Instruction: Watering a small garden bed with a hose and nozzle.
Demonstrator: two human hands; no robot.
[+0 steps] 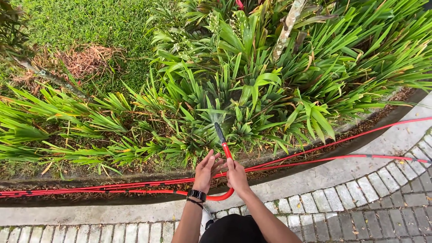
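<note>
Count, as seen from the path: two hands, left hand (206,169) and right hand (234,175), both closed round one red hose (227,152). One dark nozzle (220,132) on its tip. One black wristband (196,195), on the left wrist. Red hose runs along the bed edge (112,198): at least two, exact number cannot be told. One lawn (90,22). One paved path (360,216)

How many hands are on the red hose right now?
2: the left hand and the right hand, side by side on the red hose just behind its dark nozzle.
</note>
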